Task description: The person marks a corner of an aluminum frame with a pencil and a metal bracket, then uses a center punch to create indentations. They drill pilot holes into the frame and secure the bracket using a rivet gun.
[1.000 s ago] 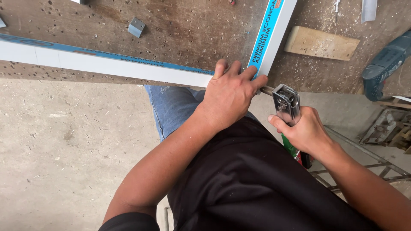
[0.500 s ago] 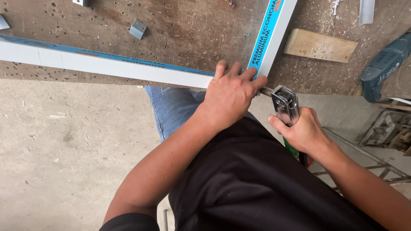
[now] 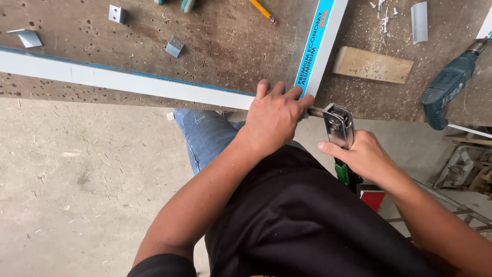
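A corner joint of two white aluminium profiles is seen held at the near edge of the desk (image 3: 215, 41); the long profile (image 3: 118, 79) is laid along that edge, and the second profile (image 3: 320, 46), edged with a blue protective strip, is run away from it across the top. The left hand (image 3: 277, 115) is pressed flat over the meeting point, its grip closed down on the joint, so that both pieces are pinned together; the right hand (image 3: 361, 154) is wrapped around the handles of a hand riveter (image 3: 339, 128), its grip closed on the tool, whose metal nose is set against the end of the joint just beside the left fingers. Whether a rivet is seated cannot be told. The step is judged best done with the nose kept square and hard against the metal, the profiles held flush under firm downward pressure, and the fingers kept out of the tool's line; a slip is judged likely to leave the corner out of true. Farther off on the desk are seen a wooden block (image 3: 371, 64), small metal brackets (image 3: 174, 47), a pencil (image 3: 264, 11) and a teal power drill (image 3: 451, 90); the concrete floor (image 3: 77, 195) is strewn with shavings.
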